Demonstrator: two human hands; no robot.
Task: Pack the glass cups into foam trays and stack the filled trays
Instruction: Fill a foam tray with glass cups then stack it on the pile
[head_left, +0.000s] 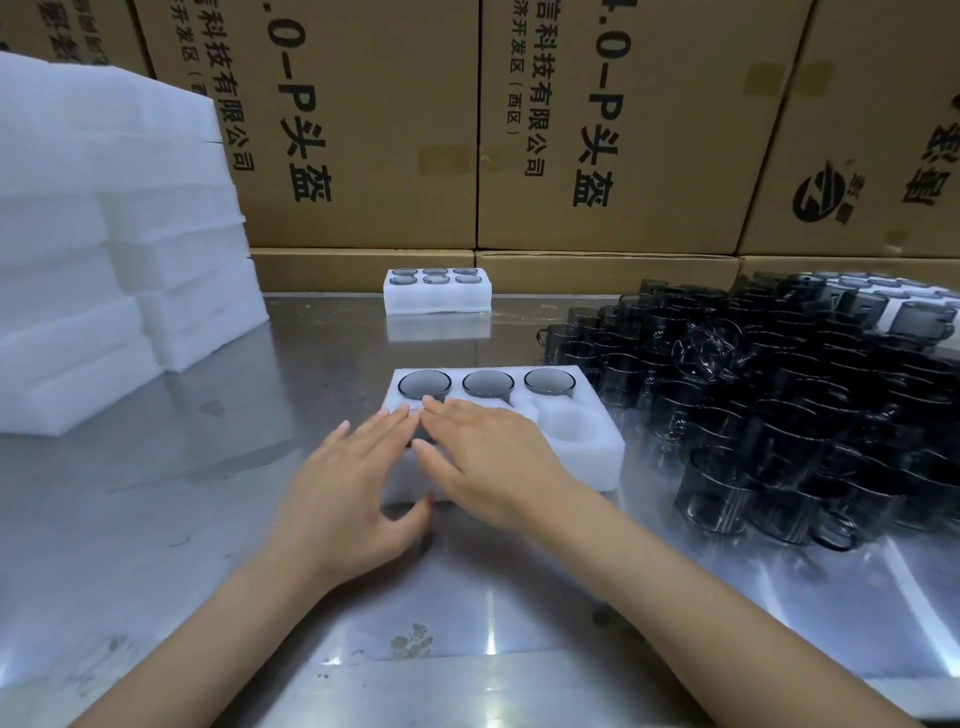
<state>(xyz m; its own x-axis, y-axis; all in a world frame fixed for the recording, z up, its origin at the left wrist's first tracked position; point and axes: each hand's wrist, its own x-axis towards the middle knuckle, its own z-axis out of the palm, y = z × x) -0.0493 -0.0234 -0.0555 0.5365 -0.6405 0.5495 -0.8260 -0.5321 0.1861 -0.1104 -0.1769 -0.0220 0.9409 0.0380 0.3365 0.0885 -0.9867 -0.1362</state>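
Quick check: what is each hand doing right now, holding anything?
Left hand: open, fingers straight, resting on the near white foam tray, holding nothing.
Right hand: open, flat on the same tray, holding nothing.

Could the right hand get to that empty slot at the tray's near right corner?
Probably yes: the right hand lies flat on the foam tray, beside the empty slot, with nothing between them.
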